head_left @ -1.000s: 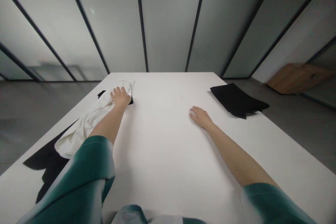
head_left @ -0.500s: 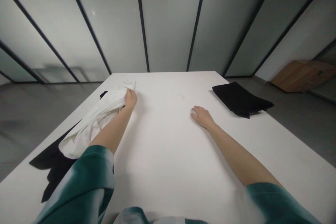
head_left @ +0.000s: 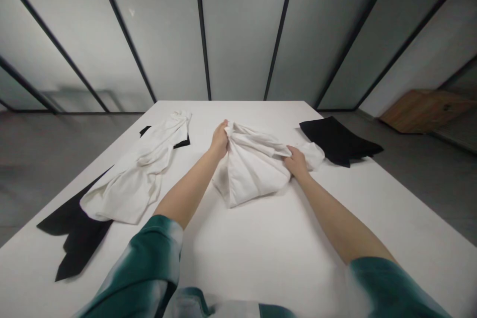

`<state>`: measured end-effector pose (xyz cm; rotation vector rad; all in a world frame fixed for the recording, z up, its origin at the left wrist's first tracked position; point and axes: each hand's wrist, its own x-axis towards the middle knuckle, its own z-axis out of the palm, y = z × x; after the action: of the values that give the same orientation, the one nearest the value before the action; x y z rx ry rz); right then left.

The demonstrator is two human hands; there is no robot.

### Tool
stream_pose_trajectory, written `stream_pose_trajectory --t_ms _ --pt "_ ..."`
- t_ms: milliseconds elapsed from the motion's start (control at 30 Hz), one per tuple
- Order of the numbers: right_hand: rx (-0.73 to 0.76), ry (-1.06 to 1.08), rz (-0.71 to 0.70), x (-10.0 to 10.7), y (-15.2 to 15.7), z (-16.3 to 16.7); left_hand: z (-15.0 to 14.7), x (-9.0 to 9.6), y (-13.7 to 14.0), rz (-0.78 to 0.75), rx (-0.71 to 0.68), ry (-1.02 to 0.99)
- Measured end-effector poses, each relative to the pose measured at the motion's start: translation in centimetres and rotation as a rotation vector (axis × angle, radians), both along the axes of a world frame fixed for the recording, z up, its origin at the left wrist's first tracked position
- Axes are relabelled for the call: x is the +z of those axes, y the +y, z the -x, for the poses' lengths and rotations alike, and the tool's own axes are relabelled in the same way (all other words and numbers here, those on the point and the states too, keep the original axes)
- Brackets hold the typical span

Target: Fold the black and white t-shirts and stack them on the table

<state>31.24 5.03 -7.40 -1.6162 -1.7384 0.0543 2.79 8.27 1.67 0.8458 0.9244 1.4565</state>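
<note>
A crumpled white garment (head_left: 257,174) is stretched between my hands over the middle of the table. My left hand (head_left: 220,140) grips its upper left corner, fingers closed. On its right side, my right hand (head_left: 297,160) pinches the edge of the cloth, and a bunched end of it lies beyond that hand. The exact kind of garment cannot be told from its folds. Left of my left arm lies another rumpled white garment (head_left: 130,179), on top of black cloth (head_left: 80,243) that shows at its near end and beside its far end.
A folded black garment (head_left: 339,141) lies at the right edge of the white table (head_left: 238,258), partly over the edge. Frosted glass panels (head_left: 242,30) stand behind the table. A wooden piece (head_left: 425,109) rests on the floor at right.
My left hand has moved right from the white pile, bringing one white garment to the table's middle. My right hand, earlier resting on the table, now holds its edge.
</note>
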Motion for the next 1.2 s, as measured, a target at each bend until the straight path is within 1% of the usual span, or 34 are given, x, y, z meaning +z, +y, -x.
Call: stream_pose_trajectory --t_ms 33,100,167,233,300,333,400,500,600,633,700,767,867,900,933,967,1033,1067,1100,1133,1200 --pt "-0.036 0.001 0.040 0.1 -0.1 0.2 1.6 -0.9 0.5 0.000 0.070 0.111" --pt "-0.033 -0.023 0.079 0.2 -0.4 0.8 4.2 -2.9 0.7 0.011 0.171 0.380" --pt "0.014 -0.054 0.060 0.3 -0.6 1.4 5.7 -4.8 0.2 -0.019 0.156 0.566" --pt "0.047 -0.064 0.006 0.4 -0.7 1.7 6.3 -5.9 -0.4 -0.058 0.099 0.664" --pt "0.023 -0.050 -0.063 0.5 -0.8 1.6 6.3 -6.3 -0.7 -0.075 0.089 0.704" --pt "-0.010 -0.040 -0.092 0.6 -0.8 1.4 6.3 -6.4 -0.7 -0.079 0.118 0.720" --pt "-0.097 -0.033 -0.119 0.9 -0.9 1.0 6.5 -6.4 -0.3 -0.073 0.246 0.753" --pt "-0.194 -0.036 -0.109 1.4 -1.2 0.6 7.5 -6.4 0.4 -0.029 0.461 0.830" --pt "-0.195 -0.034 -0.113 1.8 -1.3 0.9 8.6 -6.3 0.8 0.041 0.606 0.890" --pt "-0.176 -0.034 -0.121 1.8 -1.4 1.1 8.9 -6.3 0.9 0.060 0.630 0.907" --pt "-0.118 -0.043 -0.134 1.9 -1.5 1.4 9.1 -6.2 0.8 0.080 0.633 0.930" --pt "-0.033 -0.071 -0.132 1.9 -1.6 1.6 9.0 -6.0 0.6 0.044 0.605 0.969" --pt "0.131 -0.155 -0.106 2.0 -1.9 1.7 8.3 -5.6 0.0 -0.122 0.565 1.124" --pt "0.184 -0.189 -0.100 2.0 -2.0 1.8 7.9 -5.5 -0.2 -0.204 0.523 1.195" --pt "0.228 -0.220 -0.095 2.1 -2.0 1.8 7.4 -5.5 -0.5 -0.291 0.448 1.264" --pt "0.255 -0.246 -0.093 2.1 -2.1 1.9 6.9 -5.5 -0.8 -0.376 0.338 1.327" --pt "0.251 -0.278 -0.089 2.2 -2.1 2.0 5.8 -5.5 -1.3 -0.491 0.052 1.439" --pt "0.220 -0.282 -0.089 2.2 -2.1 2.1 5.3 -5.5 -1.5 -0.506 -0.084 1.492" --pt "0.178 -0.280 -0.090 2.2 -2.0 2.1 4.8 -5.5 -1.7 -0.497 -0.186 1.543" --pt "0.131 -0.274 -0.094 2.2 -2.0 2.1 4.4 -5.4 -1.8 -0.474 -0.245 1.590" --pt "0.040 -0.256 -0.105 2.2 -1.9 2.0 4.0 -5.1 -2.1 -0.419 -0.270 1.676"
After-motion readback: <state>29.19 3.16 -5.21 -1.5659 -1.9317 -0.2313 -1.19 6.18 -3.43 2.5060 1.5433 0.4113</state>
